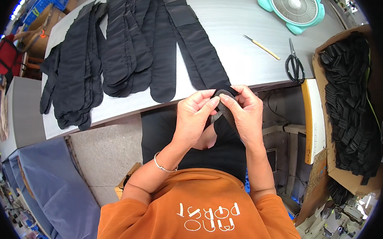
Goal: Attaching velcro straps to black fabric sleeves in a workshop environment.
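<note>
My left hand (192,117) and my right hand (249,111) meet just past the table's front edge, fingers pinched together. Between them is the near end of a long black fabric strip (202,46), whose far part lies on the table. A dark grey, foam-like strip (228,114) is bent at that end, under my right thumb and fingers. Both thumbs press at the place where the fabric and the grey strip come together. My fingers hide part of the join. Left of the hands, several black fabric strips with rounded ends (163,70) lie in overlapping piles.
A pointed tool with a wooden handle (266,50) and black-handled scissors (295,68) lie on the table (231,22). Behind them stands a turquoise fan (294,12). At right, a cardboard box (322,65) holds many black pieces. Blue-grey cloth (58,186) hangs at lower left.
</note>
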`<state>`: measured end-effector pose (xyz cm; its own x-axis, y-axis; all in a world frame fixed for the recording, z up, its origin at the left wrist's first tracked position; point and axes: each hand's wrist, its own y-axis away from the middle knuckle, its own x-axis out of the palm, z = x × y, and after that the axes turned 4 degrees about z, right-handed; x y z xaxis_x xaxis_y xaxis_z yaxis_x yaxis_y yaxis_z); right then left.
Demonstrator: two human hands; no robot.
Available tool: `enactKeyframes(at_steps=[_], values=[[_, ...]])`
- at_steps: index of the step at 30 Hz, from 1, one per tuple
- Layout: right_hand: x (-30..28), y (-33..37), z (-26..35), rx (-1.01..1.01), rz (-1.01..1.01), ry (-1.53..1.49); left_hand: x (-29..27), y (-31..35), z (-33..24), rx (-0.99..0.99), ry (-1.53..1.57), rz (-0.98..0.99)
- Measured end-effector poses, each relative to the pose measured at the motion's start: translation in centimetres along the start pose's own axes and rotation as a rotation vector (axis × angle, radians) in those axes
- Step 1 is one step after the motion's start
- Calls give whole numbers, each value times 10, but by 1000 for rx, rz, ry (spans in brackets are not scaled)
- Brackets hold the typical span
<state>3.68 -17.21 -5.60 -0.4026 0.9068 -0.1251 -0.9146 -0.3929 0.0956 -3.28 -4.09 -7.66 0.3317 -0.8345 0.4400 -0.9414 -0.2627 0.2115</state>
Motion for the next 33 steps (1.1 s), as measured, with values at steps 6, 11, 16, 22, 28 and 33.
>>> enactKeyframes(at_steps=[6, 11, 16, 22, 28, 33], values=[[-16, 0, 9, -187, 144, 82, -21, -15, -15, -100, 13, 115], [-25, 1, 11, -273, 235, 147, -29, -23, -12, -347, 267, 363], [-24, 9, 8, -167, 154, 142, -29, -17, -10, -477, 299, 406], [-25, 14, 1, -96, 85, 178, -32, -15, -6, -527, 312, 443], [-26, 20, -1, 48, 86, 135, -31, -8, -6, -480, 229, 414], [-20, 28, 1, -60, -42, 263, -27, -5, -14, -378, 117, 439]])
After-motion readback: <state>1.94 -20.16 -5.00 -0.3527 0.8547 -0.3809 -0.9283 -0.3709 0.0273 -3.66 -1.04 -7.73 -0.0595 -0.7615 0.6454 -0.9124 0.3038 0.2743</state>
